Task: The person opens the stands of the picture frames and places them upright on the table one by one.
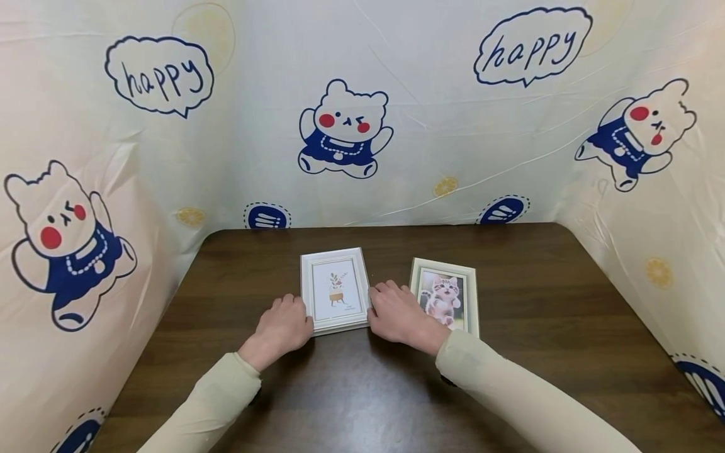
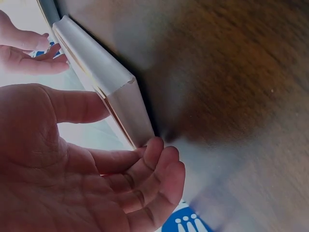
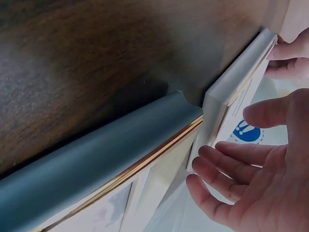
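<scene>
A white picture frame with a potted plant print lies face up between the two hands. At its left side is my left hand. In the left wrist view that thumb meets the frame's edge near a corner, and the curled fingers lie along the same side. My right hand is at the frame's right side. Its fingers are loosely bent with the fingertips right at the side edge, the thumb standing apart. Beside the right hand lies a cream-green picture frame with a kitten photo, partly covered by that wrist.
Both frames are on a dark brown wooden table. A pale curtain printed with cartoon bears and the word happy hangs along the back and both sides. The kitten frame stands close below the right forearm.
</scene>
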The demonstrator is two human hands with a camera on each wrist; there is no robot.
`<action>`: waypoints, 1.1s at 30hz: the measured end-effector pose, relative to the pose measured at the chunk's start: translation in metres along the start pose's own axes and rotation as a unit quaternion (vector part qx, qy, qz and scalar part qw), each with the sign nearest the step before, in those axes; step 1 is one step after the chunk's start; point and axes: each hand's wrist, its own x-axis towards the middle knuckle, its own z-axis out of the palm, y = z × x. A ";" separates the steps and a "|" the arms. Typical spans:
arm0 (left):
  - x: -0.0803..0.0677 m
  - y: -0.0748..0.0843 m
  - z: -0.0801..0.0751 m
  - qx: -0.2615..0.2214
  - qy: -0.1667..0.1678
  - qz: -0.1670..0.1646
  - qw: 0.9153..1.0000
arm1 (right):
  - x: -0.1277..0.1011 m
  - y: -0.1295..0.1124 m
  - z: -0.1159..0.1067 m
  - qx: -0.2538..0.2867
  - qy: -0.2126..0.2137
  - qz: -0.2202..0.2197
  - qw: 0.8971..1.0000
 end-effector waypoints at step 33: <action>0.000 -0.005 0.006 -0.001 -0.018 -0.010 1.000 | -0.001 -0.002 -0.003 0.025 -0.020 -0.011 0.999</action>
